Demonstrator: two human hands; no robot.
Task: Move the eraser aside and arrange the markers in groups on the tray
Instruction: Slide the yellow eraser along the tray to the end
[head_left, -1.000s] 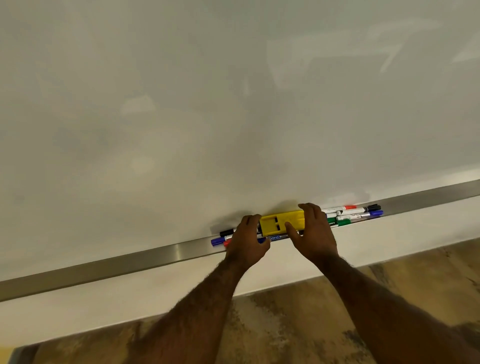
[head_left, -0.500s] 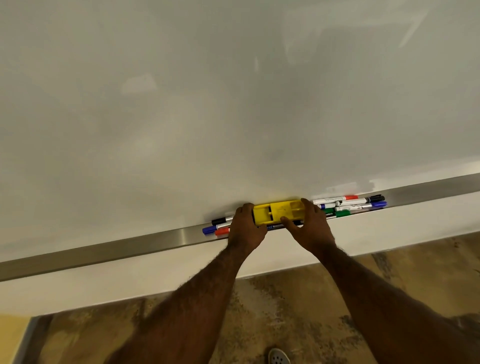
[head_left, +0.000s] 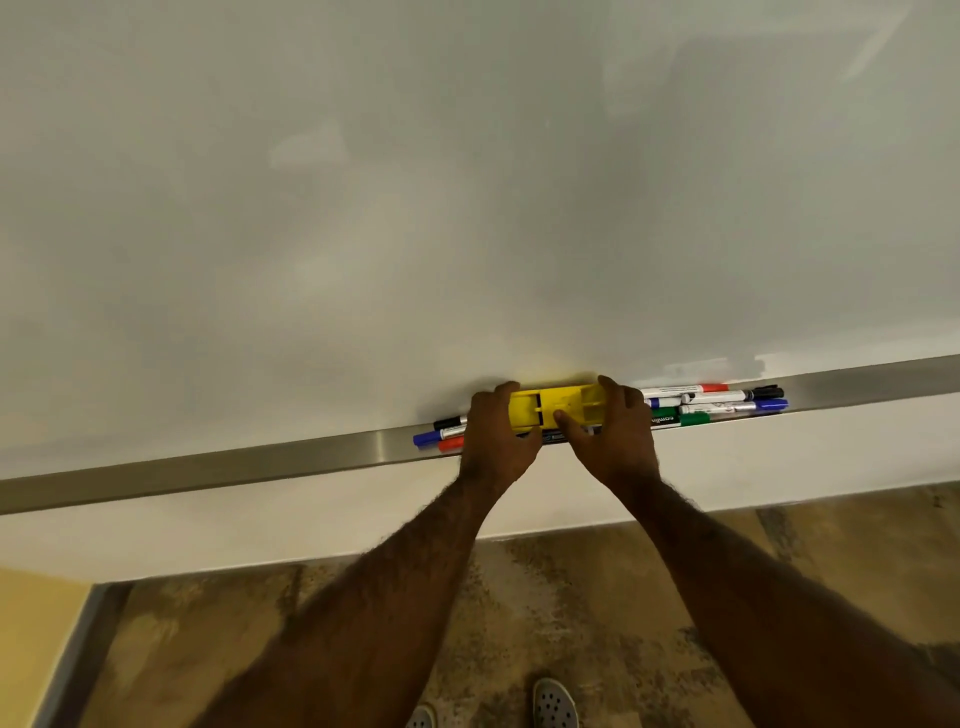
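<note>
Both my hands close on the yellow eraser (head_left: 553, 408) at the frame's centre: my left hand (head_left: 496, 434) clamps its left end, my right hand (head_left: 615, 434) its right end, thumb across the top. It sits on the metal tray (head_left: 260, 462) over the markers (head_left: 717, 402), which stick out either side.

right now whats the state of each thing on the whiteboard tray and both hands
yellow plastic eraser: lying on the markers, gripped at both ends
left hand: closed on the eraser's left end
right hand: closed on its right end
capped markers right of the eraser: piled, colours mixed
capped markers left of it: partly hidden, ungrouped
long metal tray: mostly bare
</note>
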